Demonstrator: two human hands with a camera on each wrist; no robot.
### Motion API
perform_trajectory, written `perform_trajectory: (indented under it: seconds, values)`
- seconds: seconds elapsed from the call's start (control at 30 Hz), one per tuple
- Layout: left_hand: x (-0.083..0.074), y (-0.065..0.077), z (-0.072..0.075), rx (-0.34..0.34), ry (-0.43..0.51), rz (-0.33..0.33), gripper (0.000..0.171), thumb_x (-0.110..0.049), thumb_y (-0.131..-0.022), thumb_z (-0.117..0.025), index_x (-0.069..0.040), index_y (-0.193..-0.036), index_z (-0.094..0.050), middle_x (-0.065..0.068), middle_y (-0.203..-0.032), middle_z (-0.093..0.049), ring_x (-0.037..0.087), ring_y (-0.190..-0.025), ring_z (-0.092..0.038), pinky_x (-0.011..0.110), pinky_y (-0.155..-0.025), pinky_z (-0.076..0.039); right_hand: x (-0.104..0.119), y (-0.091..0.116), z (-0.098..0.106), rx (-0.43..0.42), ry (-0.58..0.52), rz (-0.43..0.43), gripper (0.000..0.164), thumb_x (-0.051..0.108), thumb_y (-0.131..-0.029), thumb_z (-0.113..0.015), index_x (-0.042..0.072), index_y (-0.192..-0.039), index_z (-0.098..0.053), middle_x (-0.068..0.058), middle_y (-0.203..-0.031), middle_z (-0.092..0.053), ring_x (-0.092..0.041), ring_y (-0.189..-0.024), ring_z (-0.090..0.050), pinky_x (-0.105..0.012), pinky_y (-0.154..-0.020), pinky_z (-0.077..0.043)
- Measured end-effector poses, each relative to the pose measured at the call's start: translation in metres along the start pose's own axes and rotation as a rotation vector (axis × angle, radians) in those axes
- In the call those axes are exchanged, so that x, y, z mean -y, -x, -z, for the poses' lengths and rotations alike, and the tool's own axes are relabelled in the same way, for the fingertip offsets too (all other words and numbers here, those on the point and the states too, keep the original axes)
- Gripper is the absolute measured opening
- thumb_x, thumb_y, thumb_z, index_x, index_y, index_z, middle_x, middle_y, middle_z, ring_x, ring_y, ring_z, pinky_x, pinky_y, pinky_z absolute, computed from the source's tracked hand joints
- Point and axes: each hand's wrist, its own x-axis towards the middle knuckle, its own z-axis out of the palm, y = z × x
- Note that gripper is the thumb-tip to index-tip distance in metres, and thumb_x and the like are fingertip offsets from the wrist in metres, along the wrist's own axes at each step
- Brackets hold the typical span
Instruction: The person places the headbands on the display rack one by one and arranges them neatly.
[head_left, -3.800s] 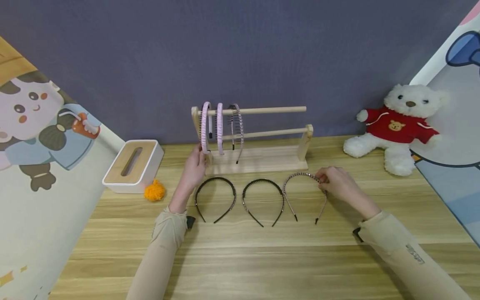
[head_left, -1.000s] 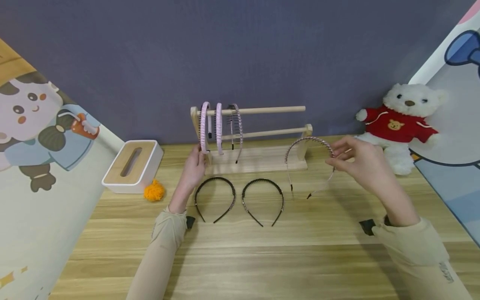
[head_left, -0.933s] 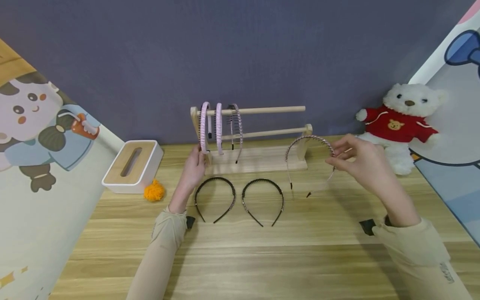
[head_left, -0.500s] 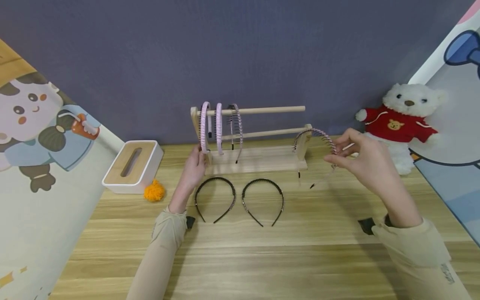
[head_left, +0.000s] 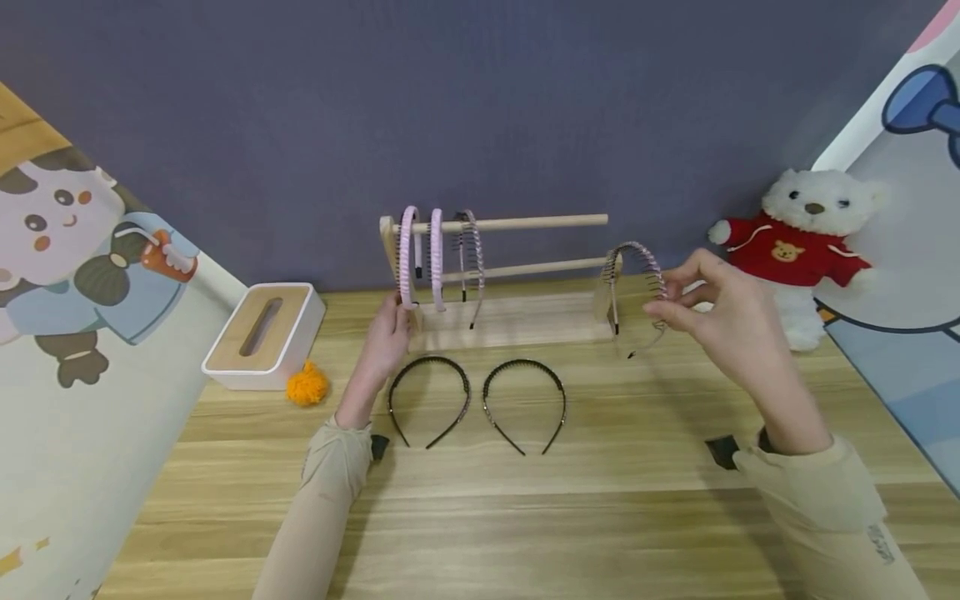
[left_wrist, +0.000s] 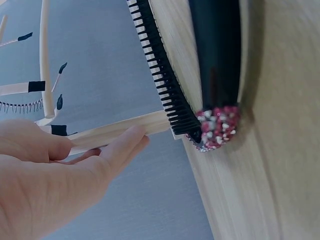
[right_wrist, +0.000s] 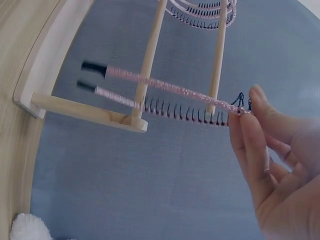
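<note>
In the head view, my left hand (head_left: 386,337) holds the left upright of a wooden rack (head_left: 517,329); the left wrist view shows fingers and thumb around that post (left_wrist: 120,127). My right hand (head_left: 727,321) pinches one side of a thin pink beaded headband (head_left: 654,265), with dark teeth inside, raised above the table by the rack's right end. In the right wrist view its black-tipped legs (right_wrist: 125,75) extend past the rods. Two pale pink headbands (head_left: 437,258) and one thinner beaded one (head_left: 478,254) hang on the upper rod.
Two black headbands, left (head_left: 467,387) and right (head_left: 561,387), lie on the wooden table (head_left: 480,517) before the rack. At left stand a tissue box (head_left: 300,342) and an orange pom-pom (head_left: 307,384). A white teddy bear (head_left: 787,250) sits at right; a dark wall rises behind.
My right hand has lifted the pink headband off the table, moved it up toward the rack's right end and turned it more edge-on. My left hand stays at the rack's left upright.
</note>
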Motion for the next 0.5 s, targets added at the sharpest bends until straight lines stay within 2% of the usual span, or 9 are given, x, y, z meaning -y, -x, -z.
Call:
perform_trajectory:
  seconds: [0.17, 0.5]
  values:
    - [-0.0002, -0.0007, 0.0006, 0.002, 0.001, 0.006, 0.044, -0.014, -0.118, -0.035, 0.009, -0.154, -0.043, 0.021, -0.106, -0.058, 0.033, -0.093, -0.057, 0.039, -0.079, -0.049, 0.0024, -0.0018, -0.0012, -0.055, -0.057, 0.019, 0.031, -0.005, -0.084, -0.088, -0.004, -0.105, -0.064, -0.020, -0.099, -0.074, 0.018, -0.072, -0.060, -0.006, -0.064, -0.049]
    - [0.0016, -0.0005, 0.0014, 0.008, -0.006, 0.013, 0.046, -0.015, -0.118, -0.035, 0.007, -0.157, -0.041, 0.023, -0.106, -0.060, 0.025, -0.083, -0.053, 0.034, -0.070, -0.047, 0.0077, -0.0087, -0.0006, -0.154, -0.052, 0.019, 0.033, -0.005, -0.085, -0.088, -0.009, -0.109, -0.065, -0.020, -0.101, -0.072, 0.019, -0.070, -0.058, -0.003, -0.065, -0.046]
